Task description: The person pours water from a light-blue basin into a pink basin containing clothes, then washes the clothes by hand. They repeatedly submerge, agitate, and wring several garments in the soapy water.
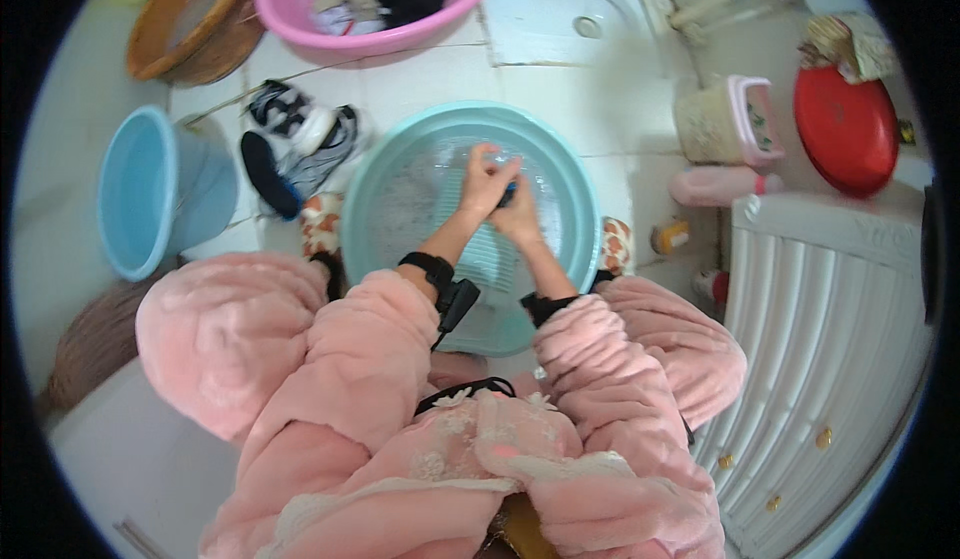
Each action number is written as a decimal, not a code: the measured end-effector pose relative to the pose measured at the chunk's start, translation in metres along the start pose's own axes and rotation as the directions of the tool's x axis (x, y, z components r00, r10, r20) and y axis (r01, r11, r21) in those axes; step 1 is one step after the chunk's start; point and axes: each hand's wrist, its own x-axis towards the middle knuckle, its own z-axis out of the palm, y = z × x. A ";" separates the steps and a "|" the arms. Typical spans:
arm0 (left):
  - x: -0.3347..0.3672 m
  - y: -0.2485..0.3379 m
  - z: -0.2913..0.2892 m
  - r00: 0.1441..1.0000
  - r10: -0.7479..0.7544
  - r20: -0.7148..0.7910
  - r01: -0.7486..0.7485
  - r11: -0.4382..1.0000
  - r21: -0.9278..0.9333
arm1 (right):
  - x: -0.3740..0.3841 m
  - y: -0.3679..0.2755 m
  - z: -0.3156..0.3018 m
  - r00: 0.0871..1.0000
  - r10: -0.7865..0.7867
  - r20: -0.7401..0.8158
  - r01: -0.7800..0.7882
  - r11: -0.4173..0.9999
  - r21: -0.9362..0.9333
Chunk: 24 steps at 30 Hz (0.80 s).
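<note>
My two hands meet above a round teal basin (365,221) that stands between my feet with sudsy water in it. A ribbed washboard surface (487,256) slopes below my wrists. My left hand (485,181) has its fingers bent and pressed against the right one; what is inside it is hidden. My right hand (518,217) is closed round a small dark-blue thing (508,195), mostly covered by the fingers, so its kind does not show. To the left of the basin lie grey-and-black sneakers (320,149) and a dark insole-shaped piece (268,174) with a blue end.
A blue bucket (135,194) stands at the left. Farther off are a brown tub (165,64) and a pink basin (290,24) holding clothes. A squat toilet (520,34) is set in the far floor. On the right are a pink bottle (705,187), a red basin (845,129) and a white ribbed panel (810,329).
</note>
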 end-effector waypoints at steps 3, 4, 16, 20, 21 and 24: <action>-0.002 0.009 -0.036 0.938 -0.234 0.255 0.266 0.959 -0.096 | 0.005 -0.016 -0.011 0.999 -0.030 0.042 0.024 0.992 0.126; -0.003 0.016 -0.050 0.870 -0.266 0.414 0.409 0.860 -0.306 | 0.005 -0.021 -0.015 0.980 0.039 0.195 -0.106 0.933 0.344; 0.026 0.140 -0.281 0.734 -0.173 -0.656 -0.338 0.746 -0.574 | -0.023 0.090 -0.076 0.876 0.118 -0.467 -0.248 0.942 -0.226; 0.029 0.094 -0.328 0.421 -0.295 -0.858 -0.296 0.849 -0.438 | -0.067 0.122 -0.094 0.829 -0.111 -0.549 -0.377 0.613 -0.694; 0.028 0.078 -0.334 0.423 -0.364 -0.830 -0.159 0.872 -0.463 | -0.072 0.122 -0.093 0.840 -0.010 -0.542 -0.399 0.666 -0.631; 0.027 0.036 -0.343 0.555 -0.429 -0.713 0.049 0.872 -0.487 | -0.082 0.112 -0.086 0.834 0.093 -0.543 -0.454 0.675 -0.582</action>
